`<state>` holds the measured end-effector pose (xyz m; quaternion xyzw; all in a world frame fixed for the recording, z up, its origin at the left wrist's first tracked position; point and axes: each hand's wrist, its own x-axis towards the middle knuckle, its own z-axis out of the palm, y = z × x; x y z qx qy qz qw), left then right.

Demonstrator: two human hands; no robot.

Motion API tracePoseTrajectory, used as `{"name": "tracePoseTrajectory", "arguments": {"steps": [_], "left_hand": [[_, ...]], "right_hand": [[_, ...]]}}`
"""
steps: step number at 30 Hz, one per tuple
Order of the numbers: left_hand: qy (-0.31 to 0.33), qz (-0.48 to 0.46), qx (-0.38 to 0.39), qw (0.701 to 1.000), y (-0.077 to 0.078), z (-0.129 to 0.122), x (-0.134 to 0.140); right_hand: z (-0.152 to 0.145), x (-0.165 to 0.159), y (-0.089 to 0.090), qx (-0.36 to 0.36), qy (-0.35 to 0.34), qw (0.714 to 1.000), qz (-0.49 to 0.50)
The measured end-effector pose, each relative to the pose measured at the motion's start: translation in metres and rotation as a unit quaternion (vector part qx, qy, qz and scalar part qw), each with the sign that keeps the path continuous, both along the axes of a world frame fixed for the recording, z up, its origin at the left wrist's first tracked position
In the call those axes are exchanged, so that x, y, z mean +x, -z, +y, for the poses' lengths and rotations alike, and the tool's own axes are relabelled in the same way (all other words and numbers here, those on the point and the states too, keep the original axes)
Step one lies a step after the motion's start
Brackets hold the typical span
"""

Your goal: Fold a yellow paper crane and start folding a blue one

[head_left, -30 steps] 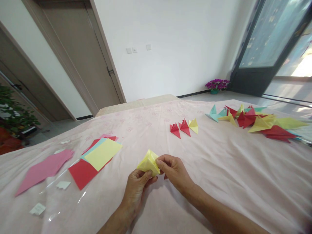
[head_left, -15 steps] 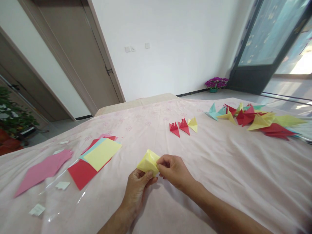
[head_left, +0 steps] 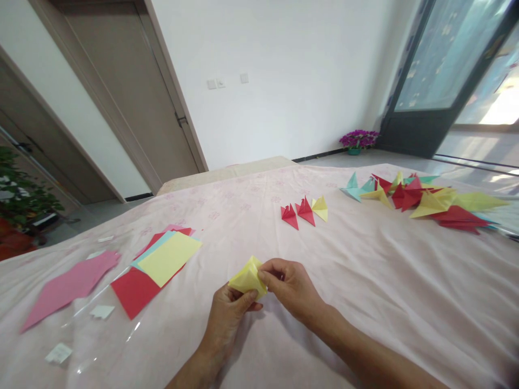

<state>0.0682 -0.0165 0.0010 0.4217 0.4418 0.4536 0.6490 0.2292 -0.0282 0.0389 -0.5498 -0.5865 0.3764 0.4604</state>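
A partly folded piece of yellow paper (head_left: 245, 277) is between my two hands, above the cloth-covered table. My left hand (head_left: 232, 310) grips its lower left side, thumb on top and fingers underneath. My right hand (head_left: 290, 282) pinches its right edge between thumb and forefinger. Beyond them stand two red folded paper cranes (head_left: 305, 210) and a yellow one (head_left: 320, 208) in a short row. To the left lies a fanned stack of paper sheets, with a yellow sheet (head_left: 170, 258) on top and a red sheet (head_left: 135, 292) below.
Pink paper (head_left: 71, 289) and white scraps (head_left: 59, 353) lie at the far left by clear plastic wrapping. A pile of coloured folded paper (head_left: 436, 202) sits at the right on the pale pink tablecloth (head_left: 385, 297). Doors and a white wall stand behind.
The right thumb and forefinger have shifted slightly up along the yellow paper's edge, and the paper's top has tilted a little to the right. The left hand keeps its grip.
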Motion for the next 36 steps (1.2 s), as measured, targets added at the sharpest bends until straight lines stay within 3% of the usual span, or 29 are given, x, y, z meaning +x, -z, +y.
{"name": "tracePoseTrajectory", "arguments": {"steps": [6, 12, 20, 26, 36], "left_hand": [[-0.006, 0.026, 0.008, 1.0, -0.004, -0.001, 0.002], [0.037, 0.022, 0.023, 0.999, -0.006, -0.002, 0.003], [0.037, 0.005, -0.004, 0.999, -0.004, -0.004, 0.002], [0.083, -0.027, -0.018, 0.996, -0.006, -0.003, -0.001], [0.133, -0.042, -0.054, 0.989, -0.013, -0.001, -0.008]], "right_hand": [[0.0, 0.0, -0.003, 0.002, 0.029, 0.999, -0.014], [-0.002, -0.002, -0.006, 0.048, 0.07, 0.992, -0.094], [-0.001, -0.001, -0.003, 0.019, 0.052, 0.998, -0.019], [0.002, 0.006, -0.001, 0.085, 0.094, 0.992, -0.023], [0.007, 0.014, -0.002, 0.137, 0.018, 0.99, 0.023]]}}
